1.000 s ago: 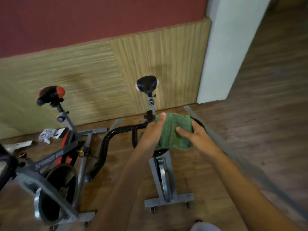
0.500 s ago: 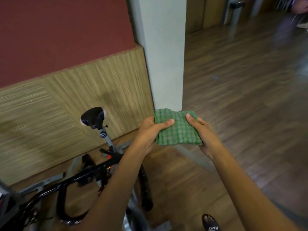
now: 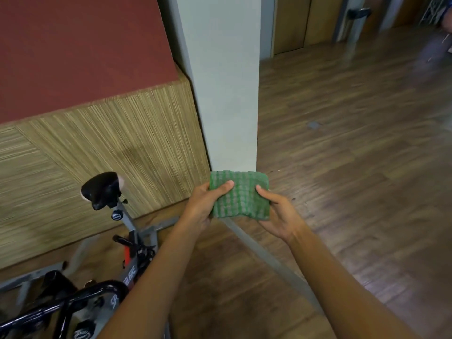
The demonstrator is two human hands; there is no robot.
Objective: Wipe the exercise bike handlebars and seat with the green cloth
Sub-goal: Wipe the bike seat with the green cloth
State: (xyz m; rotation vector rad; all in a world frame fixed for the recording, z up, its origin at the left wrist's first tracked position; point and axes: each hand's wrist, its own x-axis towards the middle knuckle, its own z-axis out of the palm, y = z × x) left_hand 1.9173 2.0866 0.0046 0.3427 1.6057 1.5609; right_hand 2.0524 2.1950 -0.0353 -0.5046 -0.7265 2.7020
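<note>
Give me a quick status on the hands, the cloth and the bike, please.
Left hand and right hand both gripping folded green cloth, held in air. Cloth off the bike; seat and handlebars lower left. Nothing between.

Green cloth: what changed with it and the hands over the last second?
The green cloth came up off the handlebars and is now held folded in the air, clear of the bike, with the view swung right. Both the left hand and the right hand kept hold of it. The seat is untouched.
</note>
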